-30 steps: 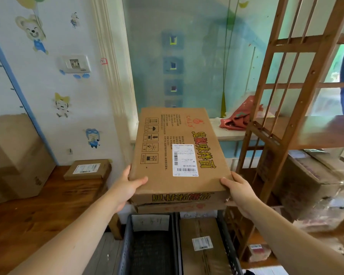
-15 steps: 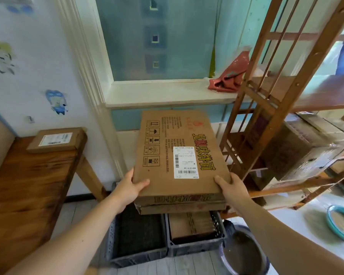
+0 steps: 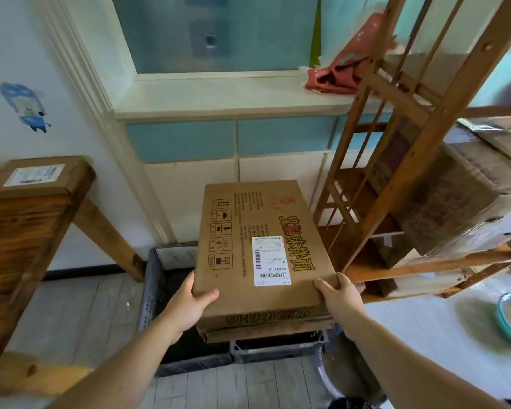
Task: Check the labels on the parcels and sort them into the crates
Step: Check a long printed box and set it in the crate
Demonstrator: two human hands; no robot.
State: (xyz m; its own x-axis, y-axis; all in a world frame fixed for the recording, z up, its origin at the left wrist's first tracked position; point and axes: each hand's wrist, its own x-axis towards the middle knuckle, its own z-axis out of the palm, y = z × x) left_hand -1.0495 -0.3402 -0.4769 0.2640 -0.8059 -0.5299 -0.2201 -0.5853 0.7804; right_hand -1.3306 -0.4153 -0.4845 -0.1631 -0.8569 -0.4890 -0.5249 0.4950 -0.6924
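Cardboard is what both hands have hold of. The left hand (image 3: 189, 305) and the right hand (image 3: 341, 299) each grip a near corner of the flat parcel (image 3: 248, 219), thumbs laid on top and fingers (image 3: 338, 281) curled round the edge. Both hands sit level at the near short end, so neither is closer to the load.

The parcel's long axis runs straight away from the person toward the wall, lying nearly flat with its white label (image 3: 271, 261) facing up. Something flat hangs beneath it, either a second carton or a loose flap; I cannot tell which.

Directly below stand two dark crates side by side. The left crate (image 3: 148, 293) shows open to the left of the parcel. Only the near rim of the right crate (image 3: 278, 348) shows, as the parcel covers most of it. By my reckoning, lowering straight down suits the right crate, while the left needs a sideways shift.

Further left, a small parcel (image 3: 33, 175) lies on the wooden bench (image 3: 27, 246). A wooden rack (image 3: 396, 160) crowds the right side.
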